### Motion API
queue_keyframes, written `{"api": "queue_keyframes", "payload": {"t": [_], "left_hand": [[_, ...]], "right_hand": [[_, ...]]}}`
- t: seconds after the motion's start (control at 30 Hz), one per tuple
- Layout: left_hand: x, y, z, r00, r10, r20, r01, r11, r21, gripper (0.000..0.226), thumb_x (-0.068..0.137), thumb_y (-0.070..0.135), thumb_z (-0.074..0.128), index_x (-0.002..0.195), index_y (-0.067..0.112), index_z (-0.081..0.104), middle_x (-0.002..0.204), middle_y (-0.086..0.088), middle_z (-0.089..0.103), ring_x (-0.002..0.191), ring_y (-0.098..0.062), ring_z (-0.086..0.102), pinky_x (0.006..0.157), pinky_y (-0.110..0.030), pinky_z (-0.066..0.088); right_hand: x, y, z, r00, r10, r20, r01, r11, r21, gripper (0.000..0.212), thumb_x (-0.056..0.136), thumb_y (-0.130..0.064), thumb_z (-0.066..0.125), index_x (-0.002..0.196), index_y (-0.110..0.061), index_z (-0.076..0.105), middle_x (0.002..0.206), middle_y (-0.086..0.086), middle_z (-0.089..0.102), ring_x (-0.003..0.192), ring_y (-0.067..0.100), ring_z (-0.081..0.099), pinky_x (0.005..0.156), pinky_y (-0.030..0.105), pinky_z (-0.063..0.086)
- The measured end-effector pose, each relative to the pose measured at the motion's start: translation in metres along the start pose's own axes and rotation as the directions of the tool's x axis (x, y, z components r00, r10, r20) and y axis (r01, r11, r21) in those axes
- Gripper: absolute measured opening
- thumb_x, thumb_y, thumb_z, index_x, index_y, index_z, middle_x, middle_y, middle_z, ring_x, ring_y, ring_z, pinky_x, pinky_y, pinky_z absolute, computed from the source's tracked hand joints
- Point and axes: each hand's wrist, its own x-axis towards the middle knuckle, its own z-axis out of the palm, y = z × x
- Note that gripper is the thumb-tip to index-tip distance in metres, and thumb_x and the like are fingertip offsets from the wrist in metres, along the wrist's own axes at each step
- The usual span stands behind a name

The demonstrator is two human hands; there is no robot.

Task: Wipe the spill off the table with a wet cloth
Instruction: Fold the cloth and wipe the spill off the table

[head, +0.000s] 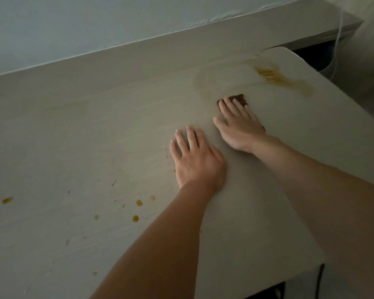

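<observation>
You are pressing your right hand point(239, 124) flat, fingers straight and slightly spread, on a dark brown cloth point(239, 98) right of centre in the frame; only the cloth's far edge is showing beyond your fingertips, with a sliver near the wrist. The flat palm is probably spreading pressure across the cloth, so that it is wiping a broad band rather than bunching up. Your left hand point(194, 157) is lying open and holding nothing, palm down on the pale table point(78, 130) just below and left of the right hand, seemingly bracing you as you are leaning forward. The main yellow-brown spill point(274, 77) is lying in the upper right, near the table's far corner and apart from the cloth; a faint curved smear point(200, 83) is arcing to its left (apparently residue from wiping). Small amber drops point(138, 203) are scattered across the lower left, well apart from both hands, so the job is looking far from finished.
</observation>
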Motion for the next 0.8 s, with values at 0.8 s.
{"api": "queue_keyframes", "payload": {"t": [0.8], "left_hand": [[0.001,0.001,0.000,1.000,-0.001,0.000,0.001,1.000,0.010,0.070,0.103,0.042,0.019,0.164,0.010,0.010,0.172,-0.011,0.007,0.158,-0.035,-0.006,0.127,-0.052,-0.003]], "right_hand": [[0.068,-0.009,-0.015,0.999,0.028,0.028,-0.028,1.000,0.008,0.064,0.108,-0.050,0.014,0.166,-0.023,0.005,0.173,-0.005,-0.006,0.159,0.015,-0.007,0.127,0.039,-0.006]]}}
